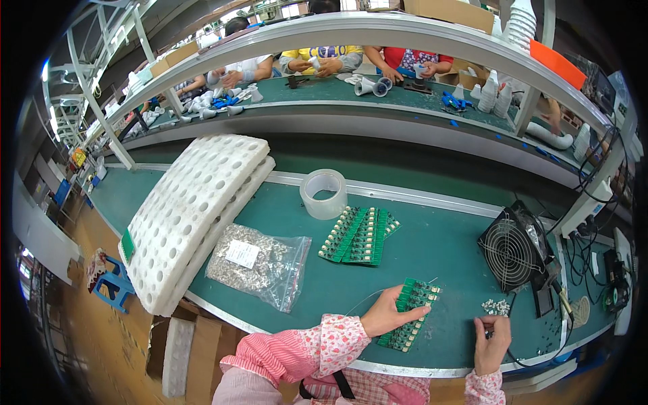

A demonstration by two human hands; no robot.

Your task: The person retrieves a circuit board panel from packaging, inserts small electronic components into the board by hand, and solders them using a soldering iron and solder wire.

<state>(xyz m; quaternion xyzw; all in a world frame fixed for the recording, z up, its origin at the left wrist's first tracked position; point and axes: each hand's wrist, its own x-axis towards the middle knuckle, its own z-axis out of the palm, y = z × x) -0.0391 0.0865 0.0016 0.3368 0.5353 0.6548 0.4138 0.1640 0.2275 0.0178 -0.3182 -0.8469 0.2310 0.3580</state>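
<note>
A green circuit board strip (pixel 405 333) with a row of small pale components is gripped in my left hand (pixel 386 313), thumb across its face, just above the table's front edge. To its right, my right hand (pixel 493 343) is closed with thumb and fingertips together; anything between them is too small to make out. Just beyond those fingers lies a small heap of tiny white parts (pixel 496 307). More green circuit boards (pixel 358 236) with similar components lie grouped farther back on the table. A thin wire shows beside my left hand.
White foam trays (pixel 196 209) with round holes are stacked at left, beside a clear bag of small parts (pixel 253 263). A roll of clear tape (pixel 322 194) stands behind the boards. A black fan (pixel 509 250) and a cabled soldering iron (pixel 565 300) are at right. People work across the bench.
</note>
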